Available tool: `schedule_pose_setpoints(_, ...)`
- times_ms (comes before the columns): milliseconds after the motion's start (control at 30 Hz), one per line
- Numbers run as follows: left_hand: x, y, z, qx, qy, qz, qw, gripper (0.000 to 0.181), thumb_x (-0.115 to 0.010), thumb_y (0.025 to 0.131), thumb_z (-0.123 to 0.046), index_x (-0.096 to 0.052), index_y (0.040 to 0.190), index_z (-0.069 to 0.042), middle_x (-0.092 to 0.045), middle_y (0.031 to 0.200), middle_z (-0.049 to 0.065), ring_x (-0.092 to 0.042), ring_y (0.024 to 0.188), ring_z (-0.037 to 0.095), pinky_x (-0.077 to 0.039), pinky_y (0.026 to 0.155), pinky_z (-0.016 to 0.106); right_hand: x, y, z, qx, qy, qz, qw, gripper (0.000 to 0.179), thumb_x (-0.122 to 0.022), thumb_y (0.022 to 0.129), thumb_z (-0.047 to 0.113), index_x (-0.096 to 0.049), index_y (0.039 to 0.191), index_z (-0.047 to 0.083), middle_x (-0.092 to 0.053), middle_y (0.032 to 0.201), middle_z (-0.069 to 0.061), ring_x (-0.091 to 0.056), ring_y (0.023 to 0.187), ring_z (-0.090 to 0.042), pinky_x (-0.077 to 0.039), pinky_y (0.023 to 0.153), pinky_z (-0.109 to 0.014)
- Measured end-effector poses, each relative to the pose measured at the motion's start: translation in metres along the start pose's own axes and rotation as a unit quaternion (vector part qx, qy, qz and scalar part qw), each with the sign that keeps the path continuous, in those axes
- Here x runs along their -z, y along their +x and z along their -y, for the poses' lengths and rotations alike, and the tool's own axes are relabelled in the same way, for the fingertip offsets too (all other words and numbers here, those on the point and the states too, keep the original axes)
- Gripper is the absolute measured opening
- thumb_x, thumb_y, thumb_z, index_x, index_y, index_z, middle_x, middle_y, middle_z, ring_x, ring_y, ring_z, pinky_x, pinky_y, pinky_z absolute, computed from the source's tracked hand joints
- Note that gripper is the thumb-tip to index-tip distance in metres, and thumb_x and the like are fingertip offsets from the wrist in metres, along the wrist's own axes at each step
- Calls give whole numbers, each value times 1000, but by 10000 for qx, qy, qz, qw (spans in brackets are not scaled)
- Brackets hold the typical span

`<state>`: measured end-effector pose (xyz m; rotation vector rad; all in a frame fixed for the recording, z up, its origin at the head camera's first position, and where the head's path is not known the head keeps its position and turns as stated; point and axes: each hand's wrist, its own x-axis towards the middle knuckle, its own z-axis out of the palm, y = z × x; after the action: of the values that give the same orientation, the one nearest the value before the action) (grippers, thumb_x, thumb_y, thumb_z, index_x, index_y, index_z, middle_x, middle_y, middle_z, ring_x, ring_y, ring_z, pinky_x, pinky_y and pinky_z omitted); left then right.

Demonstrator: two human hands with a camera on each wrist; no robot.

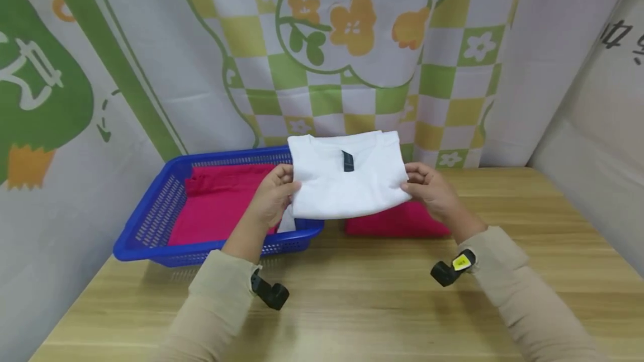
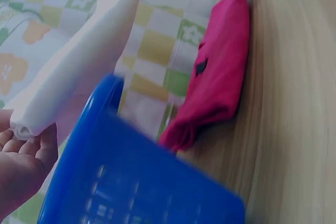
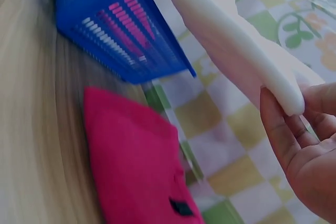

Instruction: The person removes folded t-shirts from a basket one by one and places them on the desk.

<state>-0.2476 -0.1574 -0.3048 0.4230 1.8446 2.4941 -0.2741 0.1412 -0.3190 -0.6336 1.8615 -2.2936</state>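
A folded white shirt (image 1: 347, 189) with a dark neck label hangs in the air between both hands. My left hand (image 1: 274, 197) pinches its left edge, thumb on the near face. At the opposite edge my right hand (image 1: 432, 191) pinches it the same way. The left wrist view shows the rolled-looking end of the white shirt (image 2: 73, 66) between thumb and fingers. Below and behind the shirt, a folded pink-red garment (image 1: 397, 222) lies on the table, partly hidden; its dark label shows in the right wrist view.
A blue plastic basket (image 1: 146, 253) stands at the left on the wooden table (image 1: 362, 295). Inside it lie a folded pink-red garment (image 1: 221, 205) and a bit of white cloth (image 1: 287, 221). A patterned curtain (image 1: 347, 94) hangs behind the table.
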Motion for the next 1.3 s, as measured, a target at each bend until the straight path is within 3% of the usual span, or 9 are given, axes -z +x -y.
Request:
schedule_pose_setpoints(233, -33, 13, 14, 65, 37, 79, 9999, 21, -41, 79, 14, -40, 95, 0, -52, 85, 3, -52, 74, 12, -44, 61, 23, 31, -21, 0, 223, 172, -118, 9995, 32, -46, 81, -14, -57, 93, 14, -61, 84, 3, -56, 72, -7, -46, 60, -17)
schedule_pose_setpoints(433, -58, 21, 28, 223, 153, -13, 9996, 22, -40, 78, 14, -41, 98, 4, -52, 82, 2, -51, 66, 10, -42, 56, 21, 55, -35, 1, 392, 298, -120, 9987, 35, -44, 81, -16, -58, 94, 13, -62, 87, 1, -58, 73, -10, -47, 60, -20)
schedule_pose_setpoints(667, -84, 29, 52, 150, -1, 181, 9997, 21, -38, 76, 17, -39, 94, 8, -52, 77, 2, -49, 65, 10, -40, 54, 20, 79, -56, 2, 231, 225, -446, 9985, 31, -46, 82, -12, -59, 95, 14, -62, 87, 1, -57, 75, -10, -47, 63, -20)
schedule_pose_setpoints(800, -100, 33, 65, 267, 28, 270, 9993, 23, -37, 77, 17, -40, 98, 9, -53, 82, 7, -50, 68, 12, -41, 56, 22, 93, -68, 2, 163, 214, -633, 9976, 30, -47, 82, -12, -58, 94, 14, -61, 86, 2, -57, 73, -10, -47, 63, -20)
schedule_pose_setpoints(1033, -122, 41, 84, 729, 281, 248, 9966, 23, -38, 81, 13, -42, 103, 7, -52, 93, 13, -49, 78, 17, -41, 63, 24, 116, -81, -2, -4, -98, -911, 9958, 30, -48, 83, -9, -58, 94, 17, -60, 84, 3, -55, 71, -8, -46, 61, -19)
schedule_pose_setpoints(1300, -147, 48, 104, 761, 428, 69, 9962, 21, -39, 79, 13, -44, 99, 6, -51, 82, 9, -47, 68, 15, -36, 54, 22, 141, -90, -7, -193, -210, -1392, 9899, 31, -47, 83, -9, -56, 92, 20, -58, 82, 5, -55, 69, -7, -45, 59, -19)
